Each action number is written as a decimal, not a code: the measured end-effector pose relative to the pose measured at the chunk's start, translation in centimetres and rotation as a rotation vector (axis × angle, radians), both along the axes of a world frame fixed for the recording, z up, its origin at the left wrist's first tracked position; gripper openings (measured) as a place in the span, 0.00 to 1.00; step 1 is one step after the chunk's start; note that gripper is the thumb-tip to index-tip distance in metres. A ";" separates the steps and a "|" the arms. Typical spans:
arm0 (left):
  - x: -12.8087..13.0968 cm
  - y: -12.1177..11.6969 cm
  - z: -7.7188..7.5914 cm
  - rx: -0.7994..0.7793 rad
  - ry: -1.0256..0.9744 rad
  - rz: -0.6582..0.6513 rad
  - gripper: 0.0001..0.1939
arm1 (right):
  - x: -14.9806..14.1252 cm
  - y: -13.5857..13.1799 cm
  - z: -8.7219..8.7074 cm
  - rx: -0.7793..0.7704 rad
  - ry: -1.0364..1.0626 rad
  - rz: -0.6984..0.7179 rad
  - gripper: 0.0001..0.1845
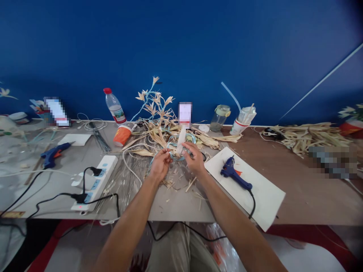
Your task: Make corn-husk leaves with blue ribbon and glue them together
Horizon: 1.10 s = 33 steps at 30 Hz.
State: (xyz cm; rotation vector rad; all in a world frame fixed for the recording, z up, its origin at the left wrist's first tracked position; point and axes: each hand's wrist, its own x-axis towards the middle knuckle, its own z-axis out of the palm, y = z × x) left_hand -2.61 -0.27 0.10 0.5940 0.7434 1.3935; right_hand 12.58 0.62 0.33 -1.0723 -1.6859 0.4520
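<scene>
A pale strip of dried husk (pixel 181 139) stands upright between my hands over the middle of the table. My right hand (pixel 195 158) pinches it low down between thumb and fingers. Just left of it, my left hand (pixel 161 163) is closed at the fingertips, and what it grips is too small to make out. Light-blue tape (pixel 179 158) loops close to both hands. Behind them lies a heap of dried husks (pixel 161 136), with husk flowers (pixel 151 109) on blue-wrapped stems rising out of it.
A blue glue gun (pixel 235 173) rests on a white board (pixel 262 204) at right; another glue gun (pixel 55 154) lies left. A power strip (pixel 95 185) with black cords, thin wires (pixel 121 189), an orange paper cup (pixel 122 135), a bottle (pixel 115 107) and a jar (pixel 220 118) stand around.
</scene>
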 end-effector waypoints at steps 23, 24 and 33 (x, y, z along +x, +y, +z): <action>0.3 -0.4 0.6 -0.026 0.019 -0.041 0.16 | -1.5 -0.9 -0.1 -0.076 0.114 0.114 0.23; 0.3 -0.4 0.6 -0.034 0.029 -0.038 0.16 | -1.6 -1.0 -0.2 -0.065 0.100 0.118 0.23; 0.3 -0.2 0.9 -0.044 0.083 0.170 0.16 | -2.1 -1.4 -0.2 -0.039 -0.006 0.151 0.20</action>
